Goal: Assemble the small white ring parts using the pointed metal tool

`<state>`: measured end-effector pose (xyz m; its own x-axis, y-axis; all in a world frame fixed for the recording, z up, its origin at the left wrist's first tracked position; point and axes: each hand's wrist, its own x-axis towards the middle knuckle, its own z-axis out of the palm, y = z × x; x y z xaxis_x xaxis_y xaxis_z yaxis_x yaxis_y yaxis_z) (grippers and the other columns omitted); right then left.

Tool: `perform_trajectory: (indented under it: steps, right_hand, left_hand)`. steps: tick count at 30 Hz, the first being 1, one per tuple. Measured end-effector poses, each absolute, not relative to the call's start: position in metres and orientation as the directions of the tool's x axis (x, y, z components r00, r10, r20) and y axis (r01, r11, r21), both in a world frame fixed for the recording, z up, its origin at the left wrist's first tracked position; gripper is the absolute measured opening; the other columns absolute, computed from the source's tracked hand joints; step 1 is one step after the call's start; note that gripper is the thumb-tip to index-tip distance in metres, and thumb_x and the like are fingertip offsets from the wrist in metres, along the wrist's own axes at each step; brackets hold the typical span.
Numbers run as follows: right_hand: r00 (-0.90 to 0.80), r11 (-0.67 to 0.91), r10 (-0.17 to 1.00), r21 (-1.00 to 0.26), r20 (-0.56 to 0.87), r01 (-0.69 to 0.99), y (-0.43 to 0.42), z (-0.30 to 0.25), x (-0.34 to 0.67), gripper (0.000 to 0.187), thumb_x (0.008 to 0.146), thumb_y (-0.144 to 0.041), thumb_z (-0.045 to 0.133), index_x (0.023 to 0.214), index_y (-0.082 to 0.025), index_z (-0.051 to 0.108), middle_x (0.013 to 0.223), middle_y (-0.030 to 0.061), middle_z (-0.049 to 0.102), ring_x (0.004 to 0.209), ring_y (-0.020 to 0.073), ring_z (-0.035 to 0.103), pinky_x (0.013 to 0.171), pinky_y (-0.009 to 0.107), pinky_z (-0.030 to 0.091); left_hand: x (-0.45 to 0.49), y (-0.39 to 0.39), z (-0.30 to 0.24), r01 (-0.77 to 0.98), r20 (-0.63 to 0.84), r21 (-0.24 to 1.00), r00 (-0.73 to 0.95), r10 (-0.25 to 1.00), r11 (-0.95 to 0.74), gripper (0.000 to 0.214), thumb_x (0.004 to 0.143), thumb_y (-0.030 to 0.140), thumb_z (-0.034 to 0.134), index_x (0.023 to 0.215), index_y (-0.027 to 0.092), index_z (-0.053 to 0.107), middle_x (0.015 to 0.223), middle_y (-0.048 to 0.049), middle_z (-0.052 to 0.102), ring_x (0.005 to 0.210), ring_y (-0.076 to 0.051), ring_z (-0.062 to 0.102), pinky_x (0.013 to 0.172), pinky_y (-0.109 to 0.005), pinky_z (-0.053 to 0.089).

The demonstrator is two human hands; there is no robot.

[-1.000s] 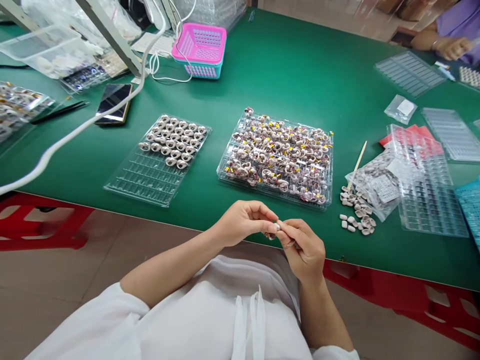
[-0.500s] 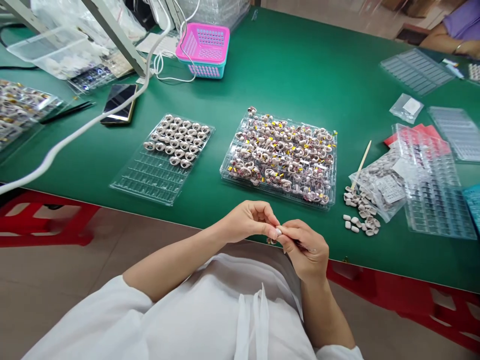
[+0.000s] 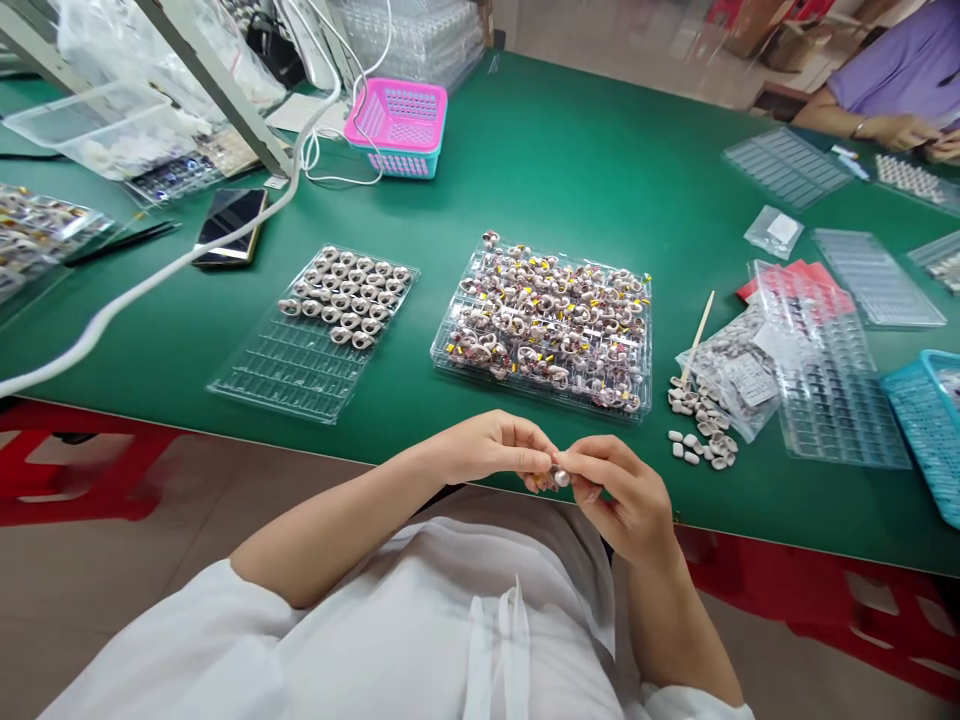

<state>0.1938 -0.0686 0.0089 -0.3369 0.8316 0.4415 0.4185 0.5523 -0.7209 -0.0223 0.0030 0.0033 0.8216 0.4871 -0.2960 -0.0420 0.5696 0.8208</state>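
Just over the table's front edge, my left hand [image 3: 504,448] and my right hand [image 3: 619,488] meet, fingertips pinched together. Between them is a small pale shell part [image 3: 561,478] with a shiny rounded face and a bit of yellow beside it; fingers cover much of it. Beyond my hands lies a clear tray [image 3: 541,385] heaped with beige shell parts carrying yellow and reddish bits. To its left, another clear tray [image 3: 281,375] holds rows of beige shells in its far half. Right of my hands, loose beige caps [image 3: 701,425] lie in a small pile.
A plastic bag of beige parts [image 3: 739,365], a wooden stick [image 3: 699,335] and clear trays [image 3: 832,390] lie at right, near a blue basket [image 3: 919,430]. At left are a phone [image 3: 231,225], a white cable [image 3: 150,285] and a pink basket [image 3: 396,115]. A co-worker's hands [image 3: 904,132] show far right.
My view has shifted slightly right and up. The shell part has turned between my fingers and its shiny rounded face shows more; my right hand sits a little further from the left.
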Motion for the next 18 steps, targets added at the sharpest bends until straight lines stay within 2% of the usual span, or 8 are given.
perform_trajectory:
  steps: [4,7,10,13,15,18]
  right_hand:
    - [-0.461,0.685,0.725,-0.599,0.511,0.414,-0.062,0.016,0.194,0.044,0.093,-0.008,0.054,0.130,-0.029,0.063,0.097,0.0062,0.073,0.077,0.0147,0.065,0.067,0.027,0.056]
    - [-0.480,0.694,0.716,-0.586,0.506,0.418,-0.059,0.018,0.192,0.043,0.095,-0.008,0.051,0.131,-0.030,0.062,0.100,0.0059,0.074,0.076,0.0149,0.065,0.067,0.028,0.056]
    - [-0.322,0.598,0.800,-0.639,0.506,0.483,-0.062,0.014,0.189,0.041,0.095,-0.008,0.050,0.129,-0.028,0.061,0.105,0.0072,0.071,0.084,0.0155,0.067,0.069,0.028,0.058]
    - [-0.054,0.428,0.874,-0.714,0.483,0.554,-0.072,0.004,0.181,0.027,0.092,-0.013,0.061,0.115,-0.025,0.064,0.097,0.0054,0.067,0.072,0.0125,0.063,0.058,0.024,0.055]
    - [0.055,0.376,0.869,-0.727,0.492,0.574,-0.079,-0.003,0.172,0.018,0.088,-0.017,0.069,0.104,-0.024,0.063,0.088,0.0022,0.064,0.062,0.0105,0.056,0.051,0.022,0.050]
    - [0.147,0.333,0.833,-0.695,0.534,0.637,-0.082,-0.009,0.156,0.019,0.086,-0.022,0.073,0.098,-0.024,0.058,0.083,0.0012,0.062,0.063,0.0115,0.056,0.049,0.022,0.047]
  left_hand:
    - [-0.023,0.007,0.007,0.010,-0.291,0.841,0.851,0.436,0.541,0.026,0.078,0.033,0.082,0.093,0.013,0.076,0.081,-0.0043,0.076,0.073,-0.012,0.068,0.075,-0.024,0.054]
    - [-0.019,0.009,0.009,0.000,-0.273,0.845,0.860,0.432,0.535,0.020,0.076,0.029,0.083,0.086,0.013,0.077,0.076,-0.0032,0.075,0.071,-0.012,0.066,0.074,-0.022,0.052]
    - [-0.012,0.006,0.009,-0.071,-0.307,0.816,0.787,0.535,0.573,0.020,0.073,0.028,0.084,0.081,0.011,0.076,0.074,-0.0037,0.075,0.070,-0.012,0.066,0.075,-0.024,0.053]
    - [-0.006,-0.001,0.005,-0.173,-0.388,0.778,0.623,0.679,0.604,0.024,0.071,0.027,0.086,0.088,0.012,0.077,0.079,-0.0053,0.077,0.073,-0.014,0.068,0.077,-0.026,0.054]
    - [-0.003,-0.006,0.003,-0.248,-0.415,0.764,0.517,0.748,0.595,0.025,0.071,0.027,0.086,0.090,0.013,0.077,0.084,-0.0061,0.078,0.077,-0.015,0.070,0.079,-0.027,0.055]
    - [0.003,-0.012,0.002,-0.331,-0.436,0.737,0.432,0.789,0.589,0.024,0.072,0.026,0.086,0.091,0.015,0.077,0.091,-0.0065,0.079,0.081,-0.016,0.072,0.081,-0.028,0.055]
